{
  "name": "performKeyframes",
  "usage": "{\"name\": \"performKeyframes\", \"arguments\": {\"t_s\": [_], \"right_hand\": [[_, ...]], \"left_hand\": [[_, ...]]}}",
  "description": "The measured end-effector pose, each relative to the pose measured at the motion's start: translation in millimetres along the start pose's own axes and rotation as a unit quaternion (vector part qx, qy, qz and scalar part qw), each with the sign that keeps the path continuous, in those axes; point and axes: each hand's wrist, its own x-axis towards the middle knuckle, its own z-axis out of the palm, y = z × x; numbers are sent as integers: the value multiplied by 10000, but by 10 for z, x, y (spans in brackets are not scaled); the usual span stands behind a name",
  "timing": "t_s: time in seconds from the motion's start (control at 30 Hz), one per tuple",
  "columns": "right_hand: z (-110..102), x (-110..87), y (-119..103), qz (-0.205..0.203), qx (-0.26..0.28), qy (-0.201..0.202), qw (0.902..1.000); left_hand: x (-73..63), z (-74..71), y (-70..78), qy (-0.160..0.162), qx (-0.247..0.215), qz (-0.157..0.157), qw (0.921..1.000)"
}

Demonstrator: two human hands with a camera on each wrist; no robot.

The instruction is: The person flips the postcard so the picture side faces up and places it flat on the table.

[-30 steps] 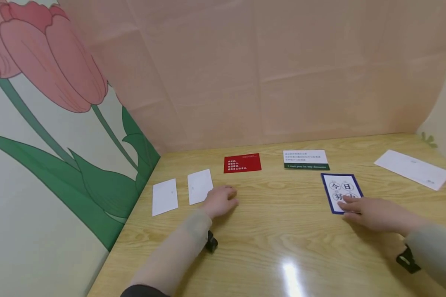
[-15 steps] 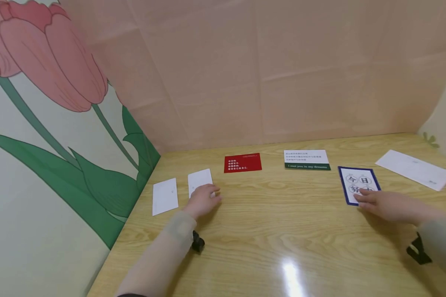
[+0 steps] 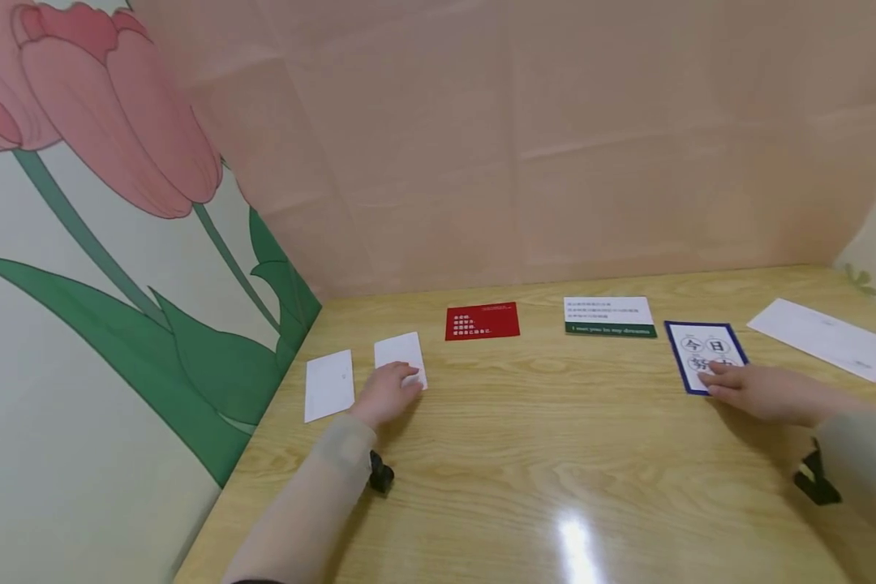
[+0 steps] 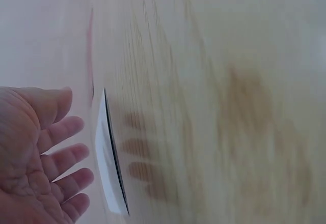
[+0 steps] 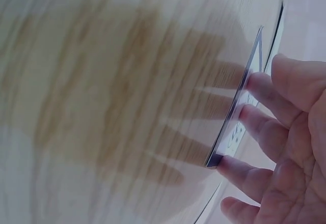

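Note:
My right hand [image 3: 766,393] presses its fingertips on a white card with a blue border [image 3: 689,357] and large printed characters. The right wrist view shows several fingertips on the card's face [image 5: 237,117], the thumb apart from it. My left hand [image 3: 387,393] is over the lower part of a blank-looking white card [image 3: 400,349]. In the left wrist view the loosely bent fingers [image 4: 71,155] stand a little apart from that card [image 4: 108,163], holding nothing. Another white card [image 3: 328,385] lies just left of this hand.
A red card [image 3: 482,321] and a white card with a green strip [image 3: 609,316] lie along the back of the wooden table [image 3: 511,470]. A long white card [image 3: 825,337] lies at the far right. A pink cloth [image 3: 438,146] hangs behind, a tulip-painted wall [image 3: 117,268] at left.
The blue-bordered card has slid right and away from me under my right fingertips. My left hand has moved left onto the second white card.

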Motion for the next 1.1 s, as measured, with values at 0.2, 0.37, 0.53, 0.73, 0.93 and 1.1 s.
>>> {"name": "performKeyframes", "arguments": {"t_s": [0.2,0.37,0.53,0.73,0.93,1.1], "right_hand": [[3,-12,12,65,9,-22,10000],[-3,-8,17,68,-62,-34,10000],[-10,-2,16,122,-73,-83,9999],[-21,-9,-1,132,-79,-76,9999],[-16,-8,-7,53,-146,22,9999],[-4,-2,6,25,-150,58,9999]], "left_hand": [[43,-7,-69,-405,400,-359,9977],[54,12,-114,-834,794,-540,9919],[-3,27,-116,-1048,921,-419,9893],[-122,64,-72,-1148,926,-105,9890],[-248,119,16,-1294,586,326,9893],[-280,182,125,-1244,522,663,9886]]}}
